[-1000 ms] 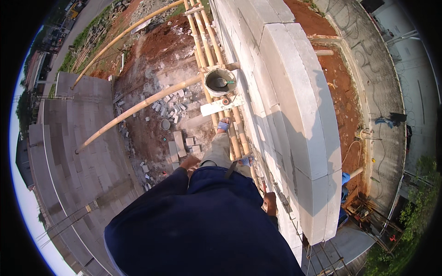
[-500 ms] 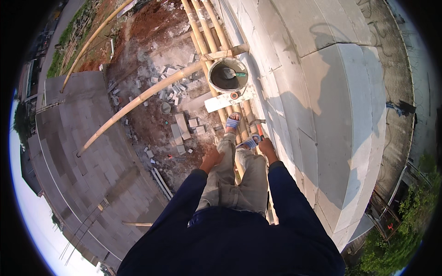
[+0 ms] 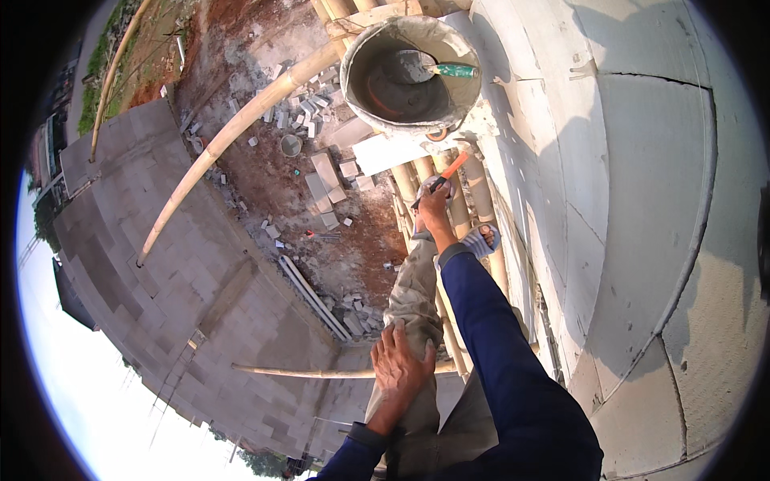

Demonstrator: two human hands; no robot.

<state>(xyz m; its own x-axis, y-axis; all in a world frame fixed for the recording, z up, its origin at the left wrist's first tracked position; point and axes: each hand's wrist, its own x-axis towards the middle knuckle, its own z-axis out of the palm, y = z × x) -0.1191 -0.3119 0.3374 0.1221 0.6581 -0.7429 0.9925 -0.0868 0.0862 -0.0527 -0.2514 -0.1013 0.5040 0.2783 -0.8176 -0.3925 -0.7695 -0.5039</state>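
My left hand [image 3: 401, 369] rests on my left knee with its fingers spread, holding nothing. Farther forward, my right hand [image 3: 434, 210] is closed around the black grip of a hammer [image 3: 455, 166] with an orange shaft; its head is hard to make out against the bamboo. Just beyond stands a bucket [image 3: 353, 88] caked with mortar. Inside it lies a trowel [image 3: 454, 70] with a green handle, its blade against grey mortar. A white board [image 3: 385, 154] lies under the near side of the bucket, with a small orange ring [image 3: 437, 135] on it.
I am on bamboo poles [image 3: 481, 188] high above the ground, beside a pale block wall [image 3: 642, 160] on the right. A curved bamboo pole [image 3: 233, 136] crosses at the left. Below lie loose blocks [image 3: 327, 176], rubble and white pipes [image 3: 313, 297]. Another block wall [image 3: 160, 240] stands left.
My body has bent lower, and the bucket appears larger. My right hand has moved forward and inward with the hammer. My left hand now lies on my knee.
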